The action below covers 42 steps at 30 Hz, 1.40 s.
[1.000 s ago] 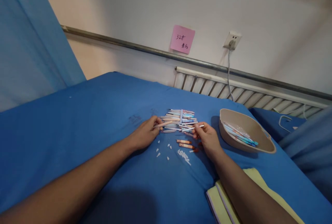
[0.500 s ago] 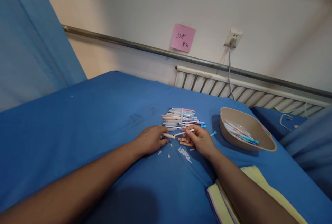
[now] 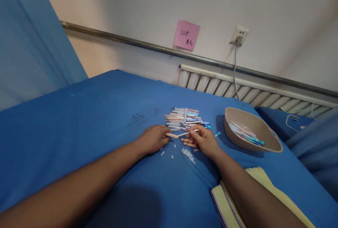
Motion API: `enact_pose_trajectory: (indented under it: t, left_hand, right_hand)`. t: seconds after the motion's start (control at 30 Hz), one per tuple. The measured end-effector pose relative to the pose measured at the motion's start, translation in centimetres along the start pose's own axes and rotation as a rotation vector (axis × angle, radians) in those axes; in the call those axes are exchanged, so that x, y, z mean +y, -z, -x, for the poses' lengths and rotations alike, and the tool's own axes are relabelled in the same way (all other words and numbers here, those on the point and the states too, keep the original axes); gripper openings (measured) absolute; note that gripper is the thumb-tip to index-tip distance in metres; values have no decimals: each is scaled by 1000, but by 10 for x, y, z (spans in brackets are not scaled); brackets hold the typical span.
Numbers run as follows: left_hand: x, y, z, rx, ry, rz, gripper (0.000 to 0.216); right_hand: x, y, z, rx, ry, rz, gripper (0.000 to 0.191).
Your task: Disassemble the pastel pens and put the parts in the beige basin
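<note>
A heap of pens and pen parts (image 3: 184, 118) lies on the blue cloth (image 3: 105, 115) in the middle. My left hand (image 3: 153, 139) rests on the cloth just in front of the heap, fingers pinched on a pale pen barrel (image 3: 172, 135) that points right. My right hand (image 3: 204, 140) is closed on a thin white refill (image 3: 187, 133) whose tip points left toward the barrel's end; the two nearly meet. Orange pen pieces (image 3: 188, 143) lie under my right hand, and small white caps (image 3: 188, 154) are scattered in front of both hands.
A beige oval tray (image 3: 269, 143) with several blue pens stands at the right. A yellow notebook (image 3: 224, 199) lies under my right forearm. Behind are a radiator (image 3: 237, 90), a wall socket with cable (image 3: 239, 36) and a pink sticky note (image 3: 186, 35). A loose blue cap (image 3: 217, 134) lies near the tray.
Both hands drew back from the heap toward me, the left with the barrel, the right with the refill. The refill tip now sits close to the barrel's end.
</note>
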State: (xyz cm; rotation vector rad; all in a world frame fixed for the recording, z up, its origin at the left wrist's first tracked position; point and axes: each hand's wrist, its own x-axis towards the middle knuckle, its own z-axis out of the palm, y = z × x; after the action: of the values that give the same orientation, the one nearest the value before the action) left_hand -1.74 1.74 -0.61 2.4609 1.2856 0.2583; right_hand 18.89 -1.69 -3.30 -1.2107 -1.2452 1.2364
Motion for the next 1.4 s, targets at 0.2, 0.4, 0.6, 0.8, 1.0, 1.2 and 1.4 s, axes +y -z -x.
enact_pose_trajectory:
  t: [0.2, 0.4, 0.6, 0.8, 1.0, 1.2, 1.4]
  left_hand:
    - [-1, -1, -1, -9, 17, 8, 17]
    - [-3, -5, -5, 17, 18, 5, 17]
    - [-4, -6, -6, 35, 26, -2, 17]
    - [-3, -5, -6, 50, 24, -10, 18]
    - [-2, -5, -5, 43, 27, -21, 17]
    - [-2, -5, -5, 38, 20, -21, 18]
    - [-3, -4, -4, 36, 43, 23, 20]
  right_hand:
    - [2, 4, -1, 47, 7, 51, 37]
    - [3, 4, -2, 37, 15, 55, 35]
    - [4, 4, -2, 36, 0, 36, 37]
    - [2, 2, -1, 25, -20, -21, 39]
    - [0, -2, 1, 11, -31, -58, 40]
    - [-2, -2, 1, 5, -53, -54, 41]
    - [-4, -1, 1, -3, -48, -56, 40]
